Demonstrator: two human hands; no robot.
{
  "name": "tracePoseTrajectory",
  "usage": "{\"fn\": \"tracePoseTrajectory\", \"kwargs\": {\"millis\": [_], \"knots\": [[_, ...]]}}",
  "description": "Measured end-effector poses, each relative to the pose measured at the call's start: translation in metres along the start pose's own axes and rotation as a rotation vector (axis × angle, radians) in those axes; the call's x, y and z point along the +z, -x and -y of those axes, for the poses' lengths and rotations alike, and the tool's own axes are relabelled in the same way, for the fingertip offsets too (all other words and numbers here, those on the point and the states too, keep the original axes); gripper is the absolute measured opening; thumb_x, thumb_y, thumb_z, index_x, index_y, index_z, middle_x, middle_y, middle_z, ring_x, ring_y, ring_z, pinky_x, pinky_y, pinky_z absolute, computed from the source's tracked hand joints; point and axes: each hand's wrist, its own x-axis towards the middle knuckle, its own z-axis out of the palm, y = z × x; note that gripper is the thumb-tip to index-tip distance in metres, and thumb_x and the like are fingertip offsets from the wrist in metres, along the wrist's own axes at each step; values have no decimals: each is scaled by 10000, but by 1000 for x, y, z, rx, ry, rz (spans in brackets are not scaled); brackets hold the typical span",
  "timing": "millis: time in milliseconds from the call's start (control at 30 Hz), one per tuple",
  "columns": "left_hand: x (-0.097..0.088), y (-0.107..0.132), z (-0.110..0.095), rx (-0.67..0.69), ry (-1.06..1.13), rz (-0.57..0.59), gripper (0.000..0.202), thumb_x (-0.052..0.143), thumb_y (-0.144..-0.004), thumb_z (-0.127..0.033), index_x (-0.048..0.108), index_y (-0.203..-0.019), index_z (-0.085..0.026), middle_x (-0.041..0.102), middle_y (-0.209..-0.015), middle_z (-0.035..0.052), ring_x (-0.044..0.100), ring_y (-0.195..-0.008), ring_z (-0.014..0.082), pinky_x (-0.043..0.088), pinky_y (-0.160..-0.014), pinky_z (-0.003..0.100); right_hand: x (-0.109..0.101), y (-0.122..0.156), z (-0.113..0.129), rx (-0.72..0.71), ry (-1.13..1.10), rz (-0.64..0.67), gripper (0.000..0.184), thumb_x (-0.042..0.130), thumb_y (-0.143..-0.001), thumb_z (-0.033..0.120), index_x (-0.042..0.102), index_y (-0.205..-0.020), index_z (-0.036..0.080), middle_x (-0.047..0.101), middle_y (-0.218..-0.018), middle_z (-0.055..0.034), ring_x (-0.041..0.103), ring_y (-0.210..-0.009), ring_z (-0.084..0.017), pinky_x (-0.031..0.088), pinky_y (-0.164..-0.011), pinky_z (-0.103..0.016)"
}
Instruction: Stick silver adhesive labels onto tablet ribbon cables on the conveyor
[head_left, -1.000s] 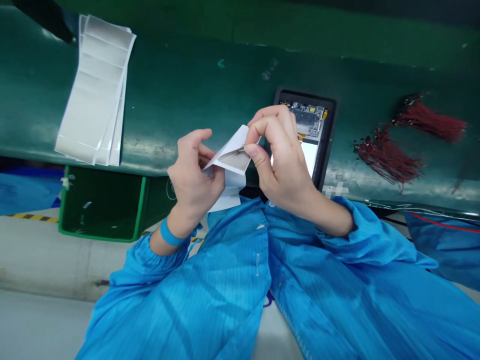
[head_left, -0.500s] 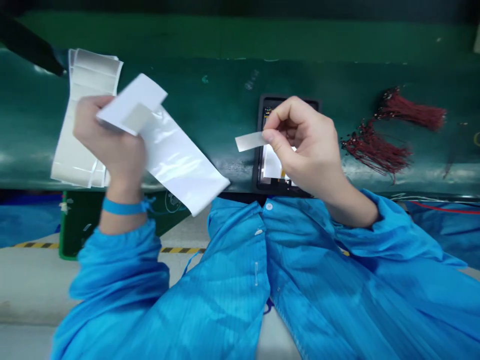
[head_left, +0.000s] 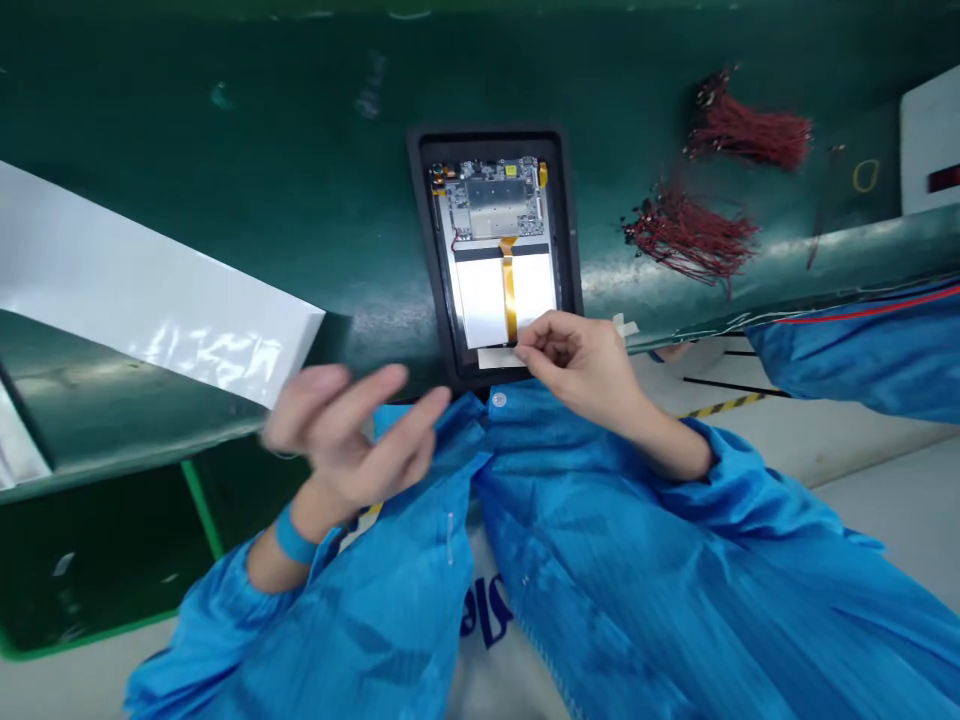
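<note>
An opened tablet (head_left: 495, 250) lies in a black frame on the green bench, its circuit board at the far end, white battery and orange flex cable below. My right hand (head_left: 581, 365) pinches a small white adhesive strip (head_left: 501, 357) at the tablet's near edge. My left hand (head_left: 352, 440) hovers over the bench's front edge left of the tablet, fingers spread, holding nothing. A long white backing sheet (head_left: 150, 290) lies on the bench to the left of that hand.
Two bundles of red wires (head_left: 712, 180) lie on the bench right of the tablet. A green bin (head_left: 97, 560) sits below the bench at lower left. Another person's blue sleeve (head_left: 862, 345) reaches in at right. A white card (head_left: 930, 140) sits far right.
My left hand let go of the backing sheet and swung back toward the tablet, now open. My right hand carried the strip down to the tablet's near edge. The view shifted left.
</note>
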Motion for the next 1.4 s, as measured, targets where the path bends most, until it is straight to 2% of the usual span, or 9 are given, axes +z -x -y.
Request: {"fn": "tracePoseTrajectory", "kwargs": {"millis": [33, 100, 200, 367, 600, 767, 900, 1133, 1400], "knots": [[16, 0, -10, 122, -109, 7, 332, 808, -884, -362, 784, -1215, -360, 686, -1298, 100, 500, -1370, 405, 493, -1078, 623, 1, -1, 0, -8, 22, 5, 95, 679, -890, 261, 676, -830, 187, 660, -710, 19, 541, -600, -97, 415, -595, -261], [38, -2, -24, 252, -190, -7, 423, 735, -892, -219, 753, -1305, -306, 615, -1443, 121, 486, -1383, 391, 500, -1071, 600, 2, -4, 1, -21, 58, 28, 78, 671, -885, 237, 670, -824, 188, 649, -700, 26, 528, -594, -92, 411, -602, -261], [49, -8, -23, 267, -187, 33, 516, 715, -884, -197, 709, -1392, -285, 545, -1543, 124, 458, -1418, 390, 480, -1111, 588, 0, -7, 4, -27, 91, 49, 72, 648, -880, 216, 656, -814, 189, 629, -676, 35, 498, -579, -88, 408, -613, -263], [50, -11, -12, 290, -201, 85, 567, 720, -897, -222, 668, -1449, -344, 503, -1611, 84, 446, -1433, 378, 456, -1147, 562, 1, -8, 4, -31, 96, 34, 83, 637, -875, 226, 642, -800, 190, 627, -681, 36, 491, -578, -84, 408, -608, -260], [55, -15, -21, 271, -81, 131, 588, 706, -911, -156, 654, -1471, -327, 535, -1595, 107, 405, -1489, 377, 367, -1205, 557, 3, -7, 4, -11, 93, 11, 65, 638, -856, 209, 633, -793, 193, 631, -690, 35, 495, -579, -84, 411, -604, -258], [57, -17, -18, 285, -133, 159, 567, 697, -914, -176, 656, -1461, -322, 513, -1623, 102, 409, -1492, 385, 378, -1189, 568, 4, -6, 5, -24, 124, 8, 59, 631, -855, 191, 622, -798, 197, 628, -690, 39, 501, -581, -87, 408, -611, -255], [58, -18, -20, 254, -111, 164, 496, 696, -929, -196, 691, -1413, -299, 503, -1640, 104, 408, -1501, 392, 359, -1196, 574, 8, -4, 6, -61, 253, -19, 77, 613, -851, 143, 607, -800, 201, 621, -686, 36, 503, -586, -95, 387, -623, -260], [57, -17, -26, 232, -171, 153, 495, 700, -916, -212, 692, -1404, -299, 455, -1686, 116, 427, -1497, 400, 370, -1170, 597, 14, -4, 6, -150, 484, -51, 92, 570, -867, 130, 579, -808, 200, 619, -699, 13, 528, -613, -121, 364, -634, -271], [59, -15, -25, 214, -184, 142, 460, 716, -921, -220, 708, -1374, -305, 439, -1700, 97, 421, -1507, 377, 366, -1183, 576, 17, -5, 4, -137, 595, -51, 75, 561, -878, 135, 592, -844, 194, 655, -742, -15, 553, -650, -148, 354, -652, -291]]}}
